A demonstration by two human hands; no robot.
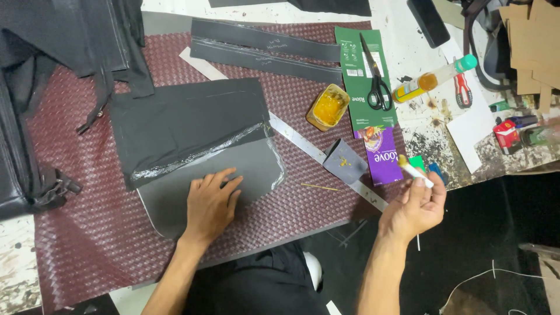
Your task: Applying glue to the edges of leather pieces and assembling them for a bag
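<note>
My left hand (211,204) lies flat, fingers apart, on a grey rounded panel (256,169) whose edges shine with wet glue. A black fabric sheet (186,125) overlaps the panel's upper part. My right hand (415,207) is raised off to the right and grips a small white glue brush (415,171) with a yellow-stained tip. A small yellow tub of glue (328,107) stands up and to the right of the panel, beyond a metal ruler (318,154).
A maroon woven mat (87,233) covers the table. Two dark strips (262,49) lie at the back. Scissors (376,81) rest on a green carton, beside a glue bottle (434,79) and a purple carton (382,154). A black bag (35,87) sits at left.
</note>
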